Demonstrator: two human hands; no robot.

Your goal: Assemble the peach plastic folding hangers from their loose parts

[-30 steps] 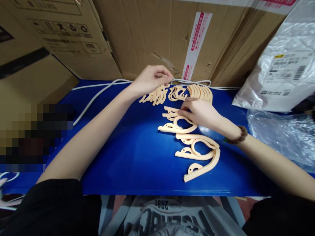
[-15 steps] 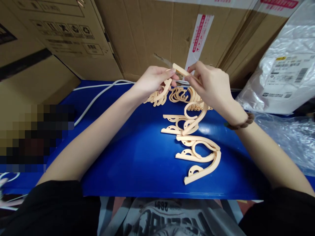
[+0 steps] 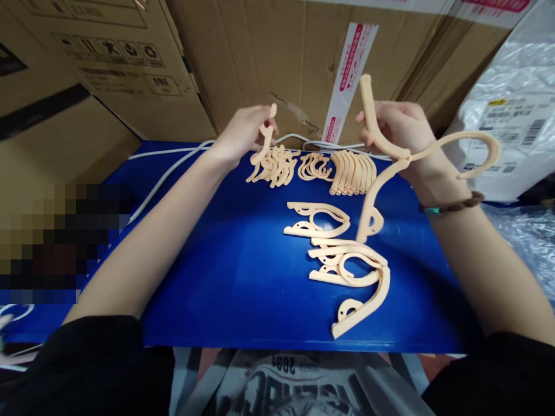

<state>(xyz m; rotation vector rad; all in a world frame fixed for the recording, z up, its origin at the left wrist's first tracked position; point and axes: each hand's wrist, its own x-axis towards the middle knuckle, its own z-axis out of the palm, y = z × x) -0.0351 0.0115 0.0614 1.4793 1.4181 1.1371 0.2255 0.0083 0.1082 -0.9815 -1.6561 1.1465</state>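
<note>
Over the bench (image 3: 208, 289), the left grip (image 3: 239, 136) pinches a piece (image 3: 267, 137), the right grip (image 3: 405, 126) a hanger (image 3: 403, 155), seemingly leaving its hook (image 3: 494, 150) free.

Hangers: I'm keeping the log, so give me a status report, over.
Left hand holding a curved piece. Right hand holding an unfolded hanger. Other hangers lying on the table.
</note>
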